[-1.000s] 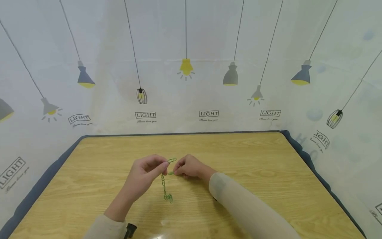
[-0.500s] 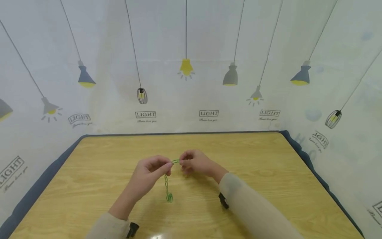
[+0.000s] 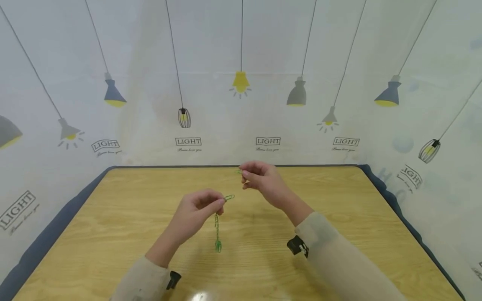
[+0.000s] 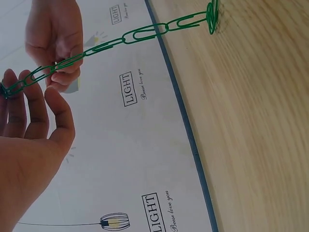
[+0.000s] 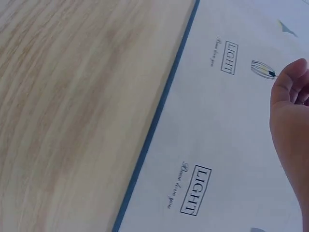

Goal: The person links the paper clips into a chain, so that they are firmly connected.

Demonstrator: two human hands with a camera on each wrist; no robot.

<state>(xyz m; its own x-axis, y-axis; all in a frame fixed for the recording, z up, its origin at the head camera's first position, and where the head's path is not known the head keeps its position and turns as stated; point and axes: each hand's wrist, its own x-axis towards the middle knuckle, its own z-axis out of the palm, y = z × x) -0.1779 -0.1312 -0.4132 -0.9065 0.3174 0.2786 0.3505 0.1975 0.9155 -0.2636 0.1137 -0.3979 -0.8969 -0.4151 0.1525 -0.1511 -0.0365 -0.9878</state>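
My left hand point(image 3: 199, 211) pinches a chain of linked green paper clips point(image 3: 217, 228) between thumb and fingers. One clip point(image 3: 229, 197) pokes out past its fingertips, to the right. The rest hangs below the hand, bunched at the bottom; whether it touches the table cannot be told. Farther up and to the right, my right hand point(image 3: 265, 182) pinches a separate green paper clip point(image 3: 239, 171), apart from the chain. In the left wrist view several links point(image 4: 145, 34) run taut. The right wrist view catches part of the right hand point(image 5: 292, 106), its clip hidden.
Both hands are above a wood-grain table point(image 3: 143, 209). A dark blue edge point(image 3: 203, 167) borders the table, and a white backdrop point(image 3: 214, 92) printed with lamps stands behind it. Black wrist straps point(image 3: 297, 246) show at the sleeves.
My right hand brought its paper clip up to the left hand's end clip, then drew it away upward and to the right. The left hand shifted slightly right with the chain.
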